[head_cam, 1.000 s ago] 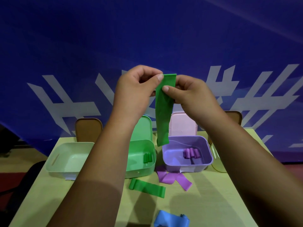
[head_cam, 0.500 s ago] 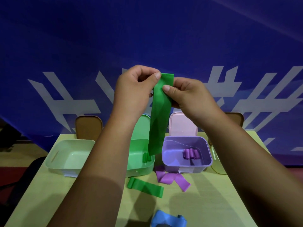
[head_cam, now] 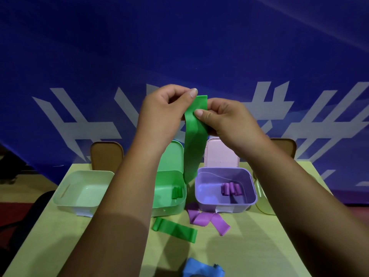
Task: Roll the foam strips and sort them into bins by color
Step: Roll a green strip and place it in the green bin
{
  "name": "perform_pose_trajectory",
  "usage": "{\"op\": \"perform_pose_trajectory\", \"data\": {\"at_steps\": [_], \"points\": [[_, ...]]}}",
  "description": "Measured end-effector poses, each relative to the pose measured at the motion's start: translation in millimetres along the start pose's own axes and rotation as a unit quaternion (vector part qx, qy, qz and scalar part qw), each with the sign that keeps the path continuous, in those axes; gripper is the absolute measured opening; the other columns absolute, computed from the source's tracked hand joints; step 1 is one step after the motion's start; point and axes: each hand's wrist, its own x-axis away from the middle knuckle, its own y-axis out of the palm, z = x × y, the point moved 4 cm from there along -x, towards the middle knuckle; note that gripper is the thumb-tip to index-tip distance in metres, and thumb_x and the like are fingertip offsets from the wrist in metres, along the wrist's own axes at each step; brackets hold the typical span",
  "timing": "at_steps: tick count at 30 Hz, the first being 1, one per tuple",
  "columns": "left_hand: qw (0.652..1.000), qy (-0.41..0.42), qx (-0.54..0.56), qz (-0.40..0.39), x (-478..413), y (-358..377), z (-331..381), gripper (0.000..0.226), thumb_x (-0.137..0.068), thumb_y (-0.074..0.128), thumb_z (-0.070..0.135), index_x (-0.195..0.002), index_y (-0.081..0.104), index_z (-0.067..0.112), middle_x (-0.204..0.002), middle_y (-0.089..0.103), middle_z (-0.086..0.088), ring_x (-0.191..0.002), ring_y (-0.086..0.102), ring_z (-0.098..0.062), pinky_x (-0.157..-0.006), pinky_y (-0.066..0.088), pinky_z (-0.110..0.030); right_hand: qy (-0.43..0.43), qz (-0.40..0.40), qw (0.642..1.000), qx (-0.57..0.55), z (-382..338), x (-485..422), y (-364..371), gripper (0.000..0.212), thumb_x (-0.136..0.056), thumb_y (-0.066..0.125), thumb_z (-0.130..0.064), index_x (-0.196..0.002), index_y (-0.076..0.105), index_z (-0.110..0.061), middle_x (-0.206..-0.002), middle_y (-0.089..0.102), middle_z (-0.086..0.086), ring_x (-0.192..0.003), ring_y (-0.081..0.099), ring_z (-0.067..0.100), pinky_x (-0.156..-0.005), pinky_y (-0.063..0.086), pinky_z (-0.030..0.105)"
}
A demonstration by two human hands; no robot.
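A long green foam strip [head_cam: 194,140] hangs in the air above the bins. My left hand [head_cam: 163,112] pinches its top edge and my right hand [head_cam: 225,118] pinches it just below, thumb on its face. Under it stands the green bin [head_cam: 169,204] with green rolls [head_cam: 177,192] inside. The purple bin [head_cam: 225,204] to the right holds purple rolls [head_cam: 231,189]. On the table lie a second green strip [head_cam: 175,229], a purple strip [head_cam: 207,219] and a blue strip [head_cam: 201,269].
A pale mint bin [head_cam: 79,188] stands at the left and a yellow bin [head_cam: 263,202] shows behind my right forearm. Brown, green and pink lids lean behind the bins. The yellow table [head_cam: 60,236] ends at a blue banner wall.
The strip's top has bent toward my right hand between my fingers, and its hanging tail has swung slightly left. My hands stay at the same height.
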Motion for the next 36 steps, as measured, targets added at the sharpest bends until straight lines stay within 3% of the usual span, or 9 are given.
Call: {"op": "perform_pose_trajectory", "data": {"at_steps": [4,8,16,26,31,36], "points": [[1.000,-0.001,-0.029,-0.001,0,0,-2,0.016,-0.102,0.074,0.036,-0.105,0.083,0.023,-0.092,0.080,0.008,-0.087,0.077,-0.008,-0.079,0.065,-0.031,0.004,-0.001,1.000,0.003,0,0,-2,0.015,-0.107,0.062,-0.014,-0.116,0.072,-0.008,-0.098,0.081,0.013,-0.095,0.079,0.029,-0.091,0.064,0.045],[0.999,-0.004,-0.033,0.010,0,-3,-5,0.015,-0.102,0.075,0.034,-0.107,0.082,0.022,-0.096,0.081,0.007,-0.091,0.078,-0.011,-0.085,0.068,-0.042,0.008,-0.004,1.000,0.005,1,-1,-2,0.016,-0.107,0.062,-0.015,-0.117,0.071,-0.007,-0.100,0.080,0.017,-0.096,0.079,0.033,-0.093,0.064,0.049],[0.998,0.019,-0.063,0.011,1,-2,-4,0.007,-0.100,0.078,0.027,-0.104,0.082,0.023,-0.098,0.079,0.008,-0.093,0.077,-0.010,-0.083,0.067,-0.042,0.023,-0.015,1.000,-0.003,4,-2,-3,0.017,-0.106,0.063,-0.017,-0.118,0.073,-0.010,-0.102,0.081,0.014,-0.099,0.079,0.032,-0.098,0.061,0.056],[0.997,0.021,-0.069,0.032,9,-6,1,0.008,-0.098,0.080,0.020,-0.105,0.082,0.022,-0.094,0.079,0.013,-0.090,0.073,0.002,-0.079,0.060,-0.017,0.023,-0.030,0.999,0.000,5,-3,0,0.016,-0.105,0.066,-0.020,-0.116,0.075,-0.012,-0.101,0.080,0.015,-0.096,0.078,0.035,-0.098,0.060,0.060],[0.999,0.025,-0.034,0.031,15,-9,7,0.011,-0.098,0.080,0.014,-0.108,0.081,0.017,-0.096,0.080,0.008,-0.092,0.075,-0.003,-0.080,0.061,-0.018,0.017,-0.029,0.999,-0.015,-1,-1,2,0.036,-0.106,0.061,-0.044,-0.107,0.077,-0.011,-0.087,0.076,0.013,-0.077,0.073,0.026,-0.078,0.062,0.046],[1.000,0.008,0.001,0.027,17,-11,5,0.014,-0.096,0.081,0.012,-0.108,0.080,0.018,-0.099,0.080,0.001,-0.096,0.076,-0.014,-0.084,0.063,-0.025,0.008,-0.009,0.999,-0.037,3,-4,7,0.038,-0.109,0.058,-0.042,-0.104,0.073,-0.007,-0.081,0.068,0.012,-0.069,0.065,0.024,-0.065,0.057,0.039]]}}
